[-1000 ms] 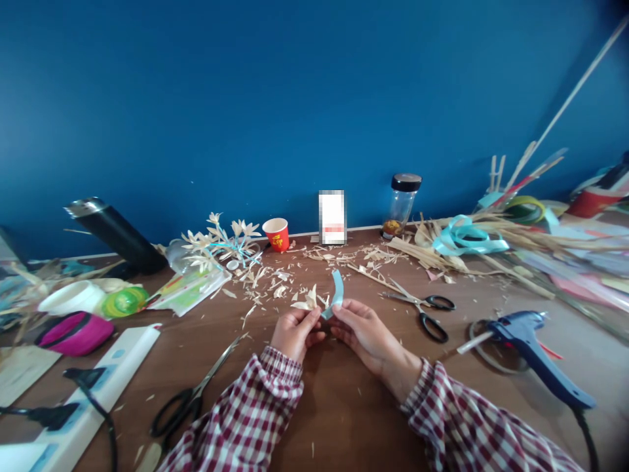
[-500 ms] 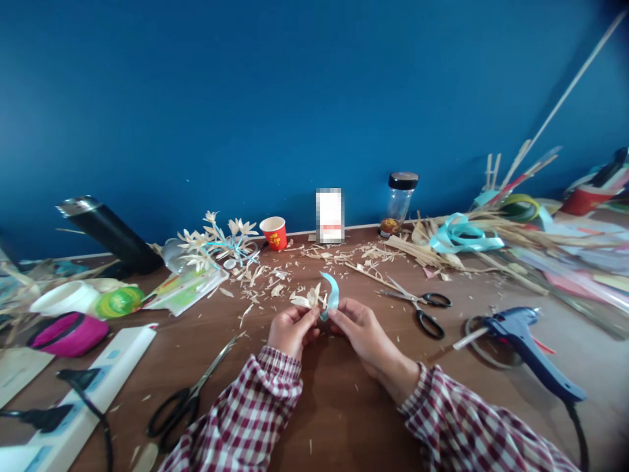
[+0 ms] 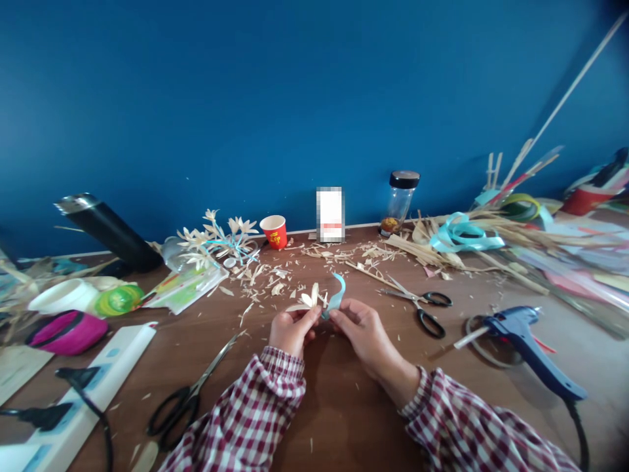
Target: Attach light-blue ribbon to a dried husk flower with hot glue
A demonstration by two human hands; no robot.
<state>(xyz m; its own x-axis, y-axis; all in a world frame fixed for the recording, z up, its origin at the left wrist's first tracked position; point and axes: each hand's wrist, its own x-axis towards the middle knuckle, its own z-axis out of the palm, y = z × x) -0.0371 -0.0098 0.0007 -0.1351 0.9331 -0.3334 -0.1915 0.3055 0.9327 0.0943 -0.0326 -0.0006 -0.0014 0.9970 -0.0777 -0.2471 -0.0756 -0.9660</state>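
My left hand (image 3: 291, 331) pinches a small pale straw flower (image 3: 308, 301) by its base, just above the brown table (image 3: 339, 400). My right hand (image 3: 361, 331) pinches a short light-blue ribbon strip (image 3: 337, 294) that curls up beside the flower. Both hands meet at the middle of the table, fingertips nearly touching. Straw shavings (image 3: 275, 278) lie scattered just behind them.
Black-handled scissors (image 3: 426, 308) lie right of my hands, another pair (image 3: 184, 398) at front left. A blue glue gun (image 3: 525, 341) rests at right, a white power strip (image 3: 93, 390) at left. A red cup (image 3: 274, 231), glass jar (image 3: 400, 203), straw flower bunch (image 3: 216, 239), ribbon coil (image 3: 462, 236) line the back.
The ribbon strip has bent and curled rightward at its tip, and the flower sits slightly higher in my left hand. Both hands stay in the same place.
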